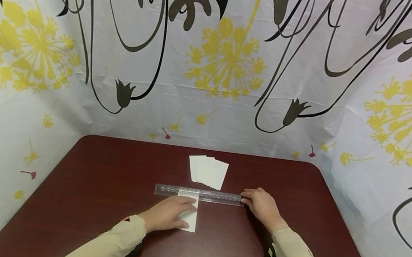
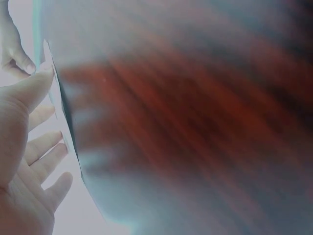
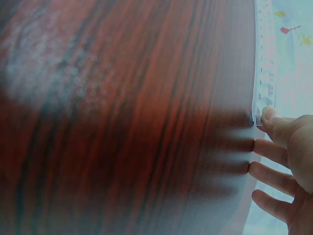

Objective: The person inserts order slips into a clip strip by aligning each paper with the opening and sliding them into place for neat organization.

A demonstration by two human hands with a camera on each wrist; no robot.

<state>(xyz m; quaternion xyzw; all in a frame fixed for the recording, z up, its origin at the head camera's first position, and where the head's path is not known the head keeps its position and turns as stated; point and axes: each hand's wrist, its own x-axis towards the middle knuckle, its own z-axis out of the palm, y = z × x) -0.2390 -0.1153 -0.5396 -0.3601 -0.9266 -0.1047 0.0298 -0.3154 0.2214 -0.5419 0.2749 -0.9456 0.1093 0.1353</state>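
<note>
A clear plastic ruler (image 1: 218, 198) lies crosswise on the table, its left part over the upper end of a white slip of paper (image 1: 191, 223). My left hand (image 1: 167, 214) rests on the paper just below the ruler, fingers spread and nearly straight. In the left wrist view the thumb and fingers of that hand (image 2: 22, 147) lie along the paper's edge. At the ruler's right end my right hand (image 1: 261, 207) holds it. The right wrist view shows the thumb pinching the ruler's tip (image 3: 264, 78), while the other fingers of this hand (image 3: 293, 161) reach to the tabletop.
Several white paper pieces (image 1: 208, 171) lie overlapping beyond the ruler, near the table's back edge. The dark red wooden table (image 1: 116, 168) has rounded back corners. A white cloth with floral prints (image 1: 211, 120) hangs behind it and at both sides.
</note>
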